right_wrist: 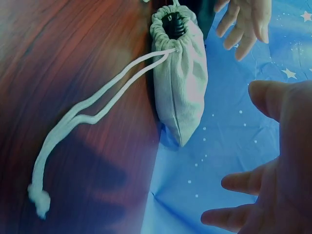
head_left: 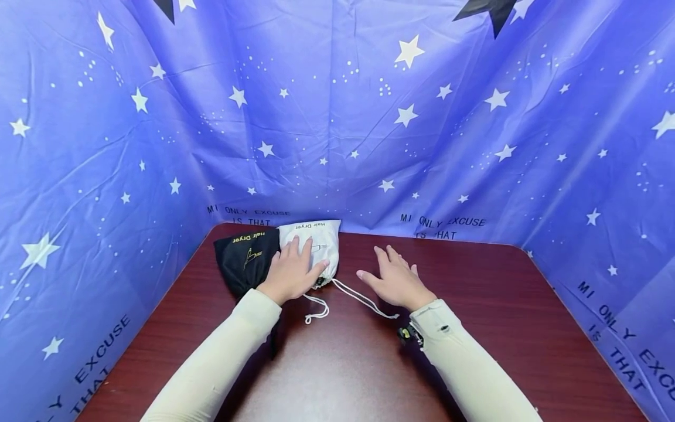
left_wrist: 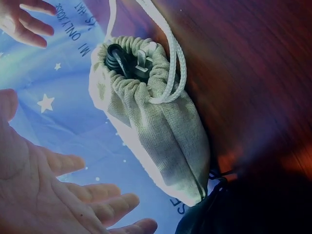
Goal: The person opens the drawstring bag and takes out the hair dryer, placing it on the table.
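Note:
A white drawstring bag (head_left: 327,246) printed "Hair Dryer" lies at the back of the table. Its gathered mouth gapes in the left wrist view, showing a coiled black cord (left_wrist: 117,59) and a plug's metal prongs (left_wrist: 142,59). Over this bag hovers my left hand (head_left: 291,271), fingers spread and holding nothing; a gap separates them from the cloth in the left wrist view. To the bag's right, my right hand (head_left: 396,278) is held above the table with its fingers extended, also without anything in it. White cords (right_wrist: 92,109) trail from the mouth across the wood.
A black bag (head_left: 242,258), also printed "Hair Dryer", lies against the white one's left side. The dark red wooden table (head_left: 501,316) is bordered at the back and sides by a blue star-patterned curtain (head_left: 327,117).

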Demonstrator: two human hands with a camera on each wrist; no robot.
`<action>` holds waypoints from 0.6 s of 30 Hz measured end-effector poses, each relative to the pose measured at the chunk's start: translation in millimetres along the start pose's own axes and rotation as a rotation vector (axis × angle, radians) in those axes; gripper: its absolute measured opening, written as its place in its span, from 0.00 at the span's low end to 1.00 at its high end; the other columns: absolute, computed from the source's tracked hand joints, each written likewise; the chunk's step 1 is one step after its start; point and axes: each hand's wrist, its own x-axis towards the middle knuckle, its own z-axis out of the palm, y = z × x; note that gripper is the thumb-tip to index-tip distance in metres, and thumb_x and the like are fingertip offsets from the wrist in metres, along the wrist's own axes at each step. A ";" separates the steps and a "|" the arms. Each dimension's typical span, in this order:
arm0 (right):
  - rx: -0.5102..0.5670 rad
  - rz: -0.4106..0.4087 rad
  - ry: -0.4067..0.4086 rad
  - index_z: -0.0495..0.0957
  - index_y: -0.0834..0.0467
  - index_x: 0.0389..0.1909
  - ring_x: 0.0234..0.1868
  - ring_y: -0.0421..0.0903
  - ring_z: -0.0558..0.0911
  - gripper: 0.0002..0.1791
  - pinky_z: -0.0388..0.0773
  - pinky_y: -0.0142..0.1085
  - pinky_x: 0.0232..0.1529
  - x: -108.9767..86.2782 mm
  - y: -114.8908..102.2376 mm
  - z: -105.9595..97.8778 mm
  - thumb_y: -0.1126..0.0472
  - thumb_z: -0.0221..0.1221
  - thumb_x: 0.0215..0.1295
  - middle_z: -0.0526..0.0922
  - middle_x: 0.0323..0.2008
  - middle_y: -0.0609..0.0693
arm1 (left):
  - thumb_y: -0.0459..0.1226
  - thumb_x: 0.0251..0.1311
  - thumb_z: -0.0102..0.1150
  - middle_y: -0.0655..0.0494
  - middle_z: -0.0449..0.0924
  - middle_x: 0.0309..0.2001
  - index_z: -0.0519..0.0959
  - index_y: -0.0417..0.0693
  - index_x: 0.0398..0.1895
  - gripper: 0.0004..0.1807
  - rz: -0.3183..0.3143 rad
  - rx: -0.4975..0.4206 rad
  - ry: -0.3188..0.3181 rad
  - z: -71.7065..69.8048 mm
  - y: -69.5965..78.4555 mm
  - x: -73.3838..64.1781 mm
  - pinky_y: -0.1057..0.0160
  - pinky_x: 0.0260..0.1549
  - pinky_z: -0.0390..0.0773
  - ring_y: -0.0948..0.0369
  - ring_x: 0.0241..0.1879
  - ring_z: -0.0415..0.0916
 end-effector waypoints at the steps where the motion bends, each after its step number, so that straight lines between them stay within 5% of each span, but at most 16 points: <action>1: -0.001 0.001 0.001 0.55 0.55 0.81 0.78 0.71 0.58 0.52 0.47 0.78 0.69 1.2 -1.7 1.2 0.25 0.50 0.68 0.53 0.80 0.67 | 0.68 0.73 0.36 0.32 0.50 0.80 0.53 0.47 0.83 0.47 0.001 -0.002 0.002 0.2 -0.7 0.5 0.31 0.71 0.58 0.37 0.78 0.53; 18: 0.034 -0.034 0.020 0.59 0.57 0.79 0.76 0.69 0.63 0.49 0.54 0.77 0.68 14.2 -18.6 21.6 0.27 0.51 0.69 0.58 0.78 0.67 | 0.67 0.74 0.35 0.32 0.49 0.80 0.54 0.45 0.82 0.46 -0.040 -0.121 0.057 0.7 -7.6 20.9 0.33 0.72 0.58 0.38 0.79 0.52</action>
